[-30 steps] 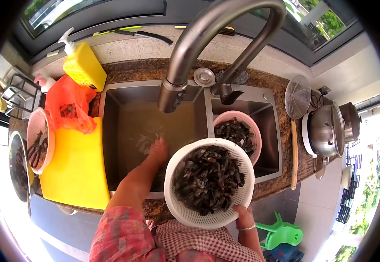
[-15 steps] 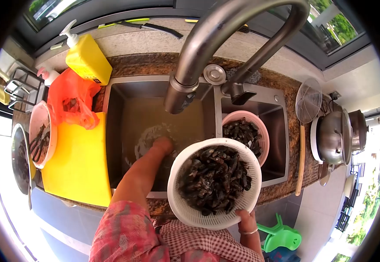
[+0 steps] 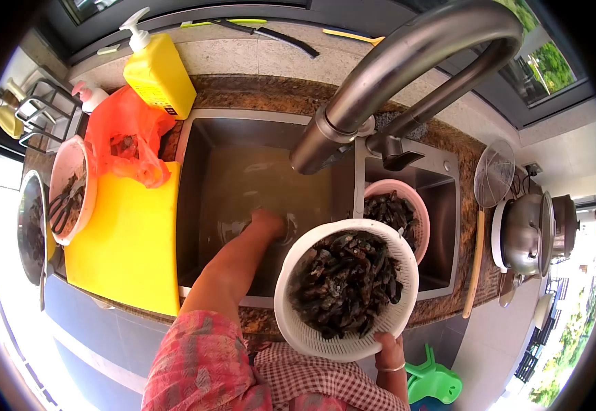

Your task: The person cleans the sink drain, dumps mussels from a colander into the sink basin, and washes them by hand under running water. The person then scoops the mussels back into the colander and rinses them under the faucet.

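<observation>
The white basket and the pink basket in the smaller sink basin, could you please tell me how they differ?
The white basket is gripped at its rim by the right hand, while the pink basket sits in the smaller sink basin. The white basket's rim shows nearly all round; the pink basket is partly hidden behind it. Both hold dark shells.
</observation>
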The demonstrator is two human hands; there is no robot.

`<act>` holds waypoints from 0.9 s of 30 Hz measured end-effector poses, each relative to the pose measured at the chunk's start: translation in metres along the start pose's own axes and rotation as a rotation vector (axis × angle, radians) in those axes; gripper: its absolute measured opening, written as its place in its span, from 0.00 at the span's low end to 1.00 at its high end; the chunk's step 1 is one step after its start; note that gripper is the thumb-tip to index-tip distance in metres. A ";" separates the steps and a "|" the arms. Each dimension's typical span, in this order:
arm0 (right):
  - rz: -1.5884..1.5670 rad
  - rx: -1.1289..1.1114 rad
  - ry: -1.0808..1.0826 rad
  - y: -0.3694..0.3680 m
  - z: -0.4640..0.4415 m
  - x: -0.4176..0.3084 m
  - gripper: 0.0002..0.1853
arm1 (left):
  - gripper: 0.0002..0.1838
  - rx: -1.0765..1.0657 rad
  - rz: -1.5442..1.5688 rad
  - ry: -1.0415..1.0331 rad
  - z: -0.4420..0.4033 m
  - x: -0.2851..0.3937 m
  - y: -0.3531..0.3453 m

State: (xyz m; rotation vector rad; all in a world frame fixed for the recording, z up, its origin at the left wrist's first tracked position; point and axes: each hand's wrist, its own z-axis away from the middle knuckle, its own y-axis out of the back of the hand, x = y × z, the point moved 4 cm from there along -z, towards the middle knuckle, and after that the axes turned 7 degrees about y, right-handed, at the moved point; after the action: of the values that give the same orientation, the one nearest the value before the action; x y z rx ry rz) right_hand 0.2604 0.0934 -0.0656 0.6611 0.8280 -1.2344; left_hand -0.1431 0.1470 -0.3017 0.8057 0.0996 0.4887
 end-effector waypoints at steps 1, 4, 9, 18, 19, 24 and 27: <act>0.000 0.009 0.006 -0.001 0.000 -0.001 0.29 | 0.20 0.012 0.070 0.025 0.000 0.003 0.005; 0.016 0.030 0.007 -0.003 0.001 -0.003 0.30 | 0.20 0.059 -0.099 0.030 0.020 0.008 0.028; 0.018 0.032 -0.001 0.001 0.001 0.003 0.31 | 0.23 -0.032 0.029 0.106 0.004 -0.006 0.001; 0.060 0.050 -0.022 0.009 0.000 0.009 0.32 | 0.26 -0.104 0.284 0.172 0.020 -0.012 0.007; 0.027 0.042 -0.009 0.007 0.000 0.008 0.31 | 0.26 -0.117 0.356 0.212 0.027 -0.014 0.013; -0.049 0.029 0.052 -0.004 -0.001 0.002 0.31 | 0.26 -0.012 0.162 0.105 0.025 -0.012 0.010; -0.011 0.039 0.014 0.003 -0.001 0.008 0.30 | 0.25 0.042 0.085 0.043 0.021 -0.015 0.004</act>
State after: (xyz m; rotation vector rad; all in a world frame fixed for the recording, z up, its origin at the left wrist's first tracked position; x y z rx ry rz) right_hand 0.2646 0.0903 -0.0732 0.6975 0.8220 -1.2598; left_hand -0.1521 0.1286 -0.2860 0.8429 0.1165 0.5861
